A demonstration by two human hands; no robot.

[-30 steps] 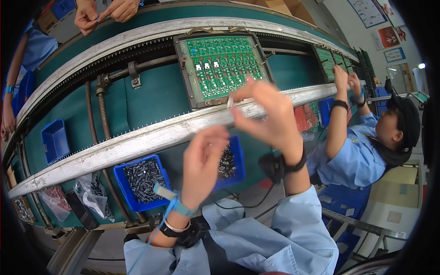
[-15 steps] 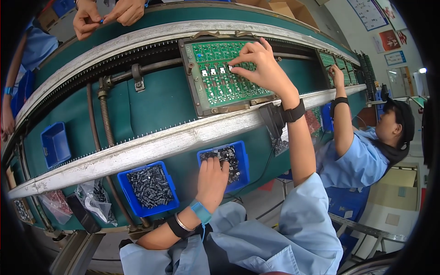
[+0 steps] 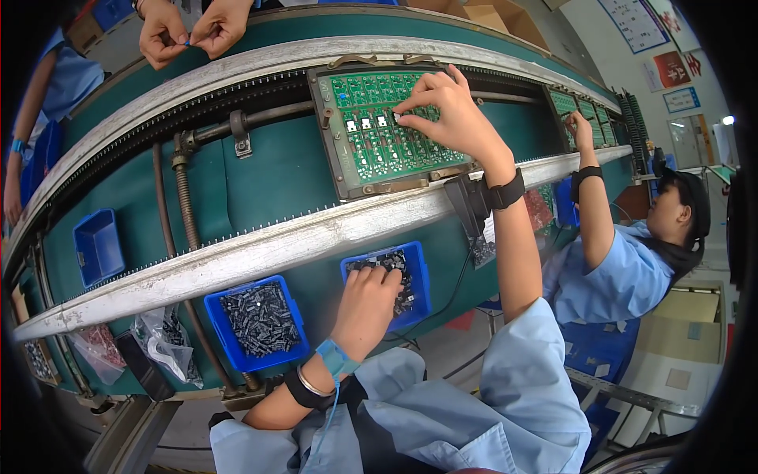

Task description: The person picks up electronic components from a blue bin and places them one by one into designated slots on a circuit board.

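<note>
My right hand [image 3: 454, 120] is over a green circuit board [image 3: 371, 170] in a dark frame. Its thumb and index finger pinch a small electronic component [image 3: 397, 118], pale on the visible side, against the board. To the left of it, similar white-faced components [image 3: 365, 124] stand in a row. My left hand [image 3: 369, 304] reaches into a blue bin [image 3: 416, 312] of small dark and metallic components [image 3: 407, 296]. Its fingers are bent and slightly apart, with the tips hidden among the parts; nothing held shows.
A second blue bin [image 3: 298, 336] holds black parts. A white rail [image 3: 268, 257] runs between bins and board. Beyond it lies a blue tray [image 3: 100, 257]. Bagged parts [image 3: 170, 336] sit at left. A co-worker [image 3: 624, 253] works at right; another person's hands [image 3: 189, 31] show at top left.
My left hand has shifted slightly right within the bin, its fingers deeper among the parts. My right hand stays at the same place on the board. The far person's hands moved closer together.
</note>
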